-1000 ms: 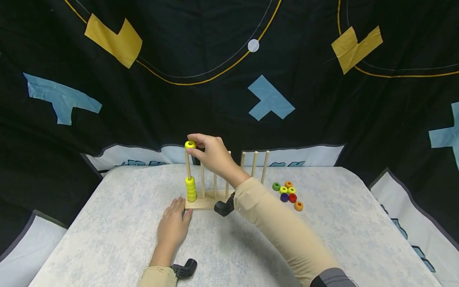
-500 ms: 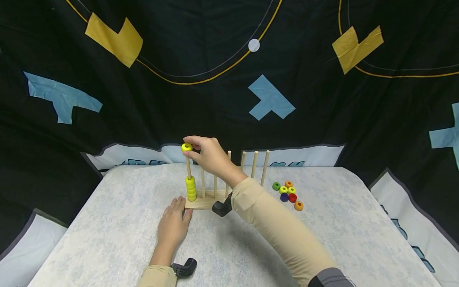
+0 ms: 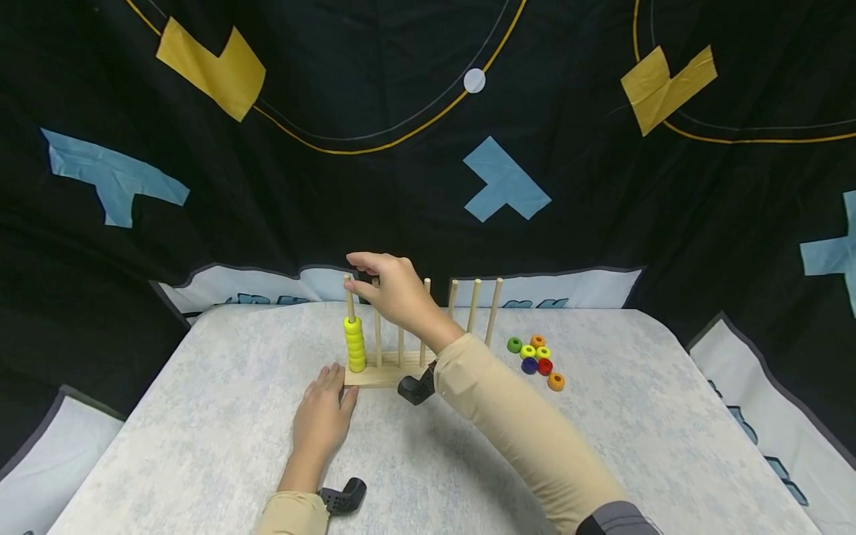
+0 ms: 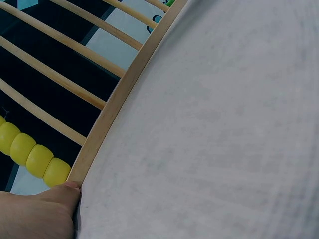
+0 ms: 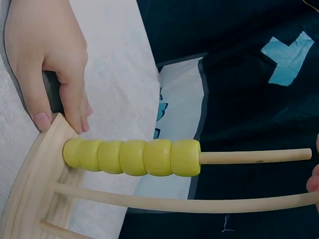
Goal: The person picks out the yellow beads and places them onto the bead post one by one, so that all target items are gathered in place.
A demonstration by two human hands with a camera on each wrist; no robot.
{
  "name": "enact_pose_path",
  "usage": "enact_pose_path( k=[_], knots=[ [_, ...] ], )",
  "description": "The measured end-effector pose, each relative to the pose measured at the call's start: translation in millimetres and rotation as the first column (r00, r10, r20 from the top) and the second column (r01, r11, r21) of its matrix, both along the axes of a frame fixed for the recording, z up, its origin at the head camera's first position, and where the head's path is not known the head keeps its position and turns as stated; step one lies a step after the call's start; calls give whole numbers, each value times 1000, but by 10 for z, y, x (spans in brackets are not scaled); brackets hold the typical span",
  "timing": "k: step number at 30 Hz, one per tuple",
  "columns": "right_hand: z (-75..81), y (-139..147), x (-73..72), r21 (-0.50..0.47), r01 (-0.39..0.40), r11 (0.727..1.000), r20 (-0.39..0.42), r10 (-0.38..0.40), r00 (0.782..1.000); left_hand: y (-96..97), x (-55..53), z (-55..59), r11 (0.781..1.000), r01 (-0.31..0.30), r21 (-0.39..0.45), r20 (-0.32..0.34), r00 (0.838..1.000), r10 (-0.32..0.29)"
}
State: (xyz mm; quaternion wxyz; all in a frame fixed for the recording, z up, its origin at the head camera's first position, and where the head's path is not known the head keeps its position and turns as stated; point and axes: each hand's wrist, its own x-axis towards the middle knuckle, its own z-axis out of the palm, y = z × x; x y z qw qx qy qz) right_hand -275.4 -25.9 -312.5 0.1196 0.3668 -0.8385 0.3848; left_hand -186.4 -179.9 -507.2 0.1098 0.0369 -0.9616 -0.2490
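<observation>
A wooden bead rack with upright pegs stands on a long base [image 3: 377, 377]. Several yellow beads [image 5: 132, 157] are stacked at the bottom of its leftmost peg [image 5: 254, 157], whose upper part is bare. My right hand [image 3: 396, 296] is at that peg's top, thumb and fingers spread apart with nothing between them. In the right wrist view only its fingertips [image 5: 314, 179] show at the edge. My left hand [image 3: 321, 422] lies on the table at the rack's left end. Its straight fingers run beside the base, and its thumb [image 4: 62, 194] touches the front corner.
Right of the rack, loose beads lie grouped on the pale table [image 3: 622, 446]: a green bead [image 3: 514, 345], two yellow beads, a dark blue bead [image 3: 529, 365], a red bead [image 3: 545, 366] and two orange beads [image 3: 556, 382]. A black curtain [image 3: 401, 200] hangs behind the table.
My right hand has let go of a yellow bead, which has dropped down the leftmost peg onto the stack. Its thumb and fingers have parted. The left hand stays in place.
</observation>
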Motion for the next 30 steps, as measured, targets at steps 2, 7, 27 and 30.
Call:
enact_pose_path(
  k=[2, 7, 27, 30],
  knots=[
    [-8, 29, 17, -25, 4, 1000, -12, -4, 1000, 1, 1, 3, 1000, -2, 3, 1, 1000, 2],
    [-42, 121, 105, -81, -24, 996, -41, 21, 999, 10, -2, 2, 1000, -11, 3, -17, 1000, 11],
    [-506, 628, 659, -109, -63, 992, -10, 62, 998, 20, -5, 0, 1000, -8, 4, -13, 1000, 8],
    [-587, 704, 721, -100, -57, 993, 21, 59, 998, 15, -10, -2, 1000, -2, -1, -3, 1000, 2]
  ],
)
